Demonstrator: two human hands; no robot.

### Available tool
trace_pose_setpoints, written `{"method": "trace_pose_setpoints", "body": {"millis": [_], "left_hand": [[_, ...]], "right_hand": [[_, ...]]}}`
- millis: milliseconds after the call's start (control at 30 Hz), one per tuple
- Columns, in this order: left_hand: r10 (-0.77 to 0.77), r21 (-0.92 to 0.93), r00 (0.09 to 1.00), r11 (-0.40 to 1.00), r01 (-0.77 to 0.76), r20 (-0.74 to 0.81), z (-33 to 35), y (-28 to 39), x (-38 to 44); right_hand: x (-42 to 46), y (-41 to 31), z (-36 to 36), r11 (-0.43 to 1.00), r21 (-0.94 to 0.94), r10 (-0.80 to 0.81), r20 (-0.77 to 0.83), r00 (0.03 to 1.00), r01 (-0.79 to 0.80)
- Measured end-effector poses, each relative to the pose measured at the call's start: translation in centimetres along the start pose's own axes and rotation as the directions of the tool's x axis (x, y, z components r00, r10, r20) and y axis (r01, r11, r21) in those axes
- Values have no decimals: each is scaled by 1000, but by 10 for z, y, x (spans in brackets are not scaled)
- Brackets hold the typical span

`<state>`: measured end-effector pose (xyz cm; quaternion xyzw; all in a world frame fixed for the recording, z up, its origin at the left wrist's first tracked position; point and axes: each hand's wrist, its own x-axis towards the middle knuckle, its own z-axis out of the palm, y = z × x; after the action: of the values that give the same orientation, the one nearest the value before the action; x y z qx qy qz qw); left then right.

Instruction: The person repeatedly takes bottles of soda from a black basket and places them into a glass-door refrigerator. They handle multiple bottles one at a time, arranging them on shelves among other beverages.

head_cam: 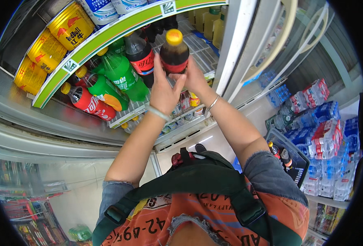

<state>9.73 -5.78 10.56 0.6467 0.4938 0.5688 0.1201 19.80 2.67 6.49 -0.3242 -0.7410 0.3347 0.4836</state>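
Observation:
A dark cola bottle with a yellow cap and red label [175, 52] stands upright between my two hands at the front of the wire fridge shelf [201, 43]. My left hand [164, 87] presses along its left side, and my right hand [197, 73] wraps its right side. The lower part of this bottle is hidden by my hands, so I cannot tell whether it touches the shelf. Just left of it stands another cola bottle with a red label [140, 57]. Beyond that are a green soda bottle [124, 73], an orange-labelled green bottle [107, 89] and a large red-labelled bottle [89, 100].
Yellow Red Bull cans [72, 26] line the upper shelf behind its green edge strip [107, 38]. A sliding glass door frame with a pale handle [275, 46] is at right. A grey basket [301, 160] holds bottles beside stacked water packs [326, 135].

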Motion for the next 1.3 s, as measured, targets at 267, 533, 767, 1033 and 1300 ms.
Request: {"method": "trace_pose_setpoints", "body": {"millis": [267,533,767,1033,1300], "left_hand": [[-191,561,909,826,-54,369,-8,-60,-45],[-112,577,882,792,-199,458,-8,-65,-45],[-55,620,861,717,-318,505,-6,-77,-50],[-12,606,843,701,-377,538,-3,-79,-48],[-3,627,851,678,-384,525,-3,-86,-52]], "right_hand": [[128,96,48,998,61,27,125,992,-34],[180,133,72,995,-43,104,354,929,-95],[109,74,55,1000,-2,-7,-201,980,7],[-148,15,-42,983,-128,-123,55,991,130],[-385,19,-201,513,-610,535,-323,781,-604]]}}
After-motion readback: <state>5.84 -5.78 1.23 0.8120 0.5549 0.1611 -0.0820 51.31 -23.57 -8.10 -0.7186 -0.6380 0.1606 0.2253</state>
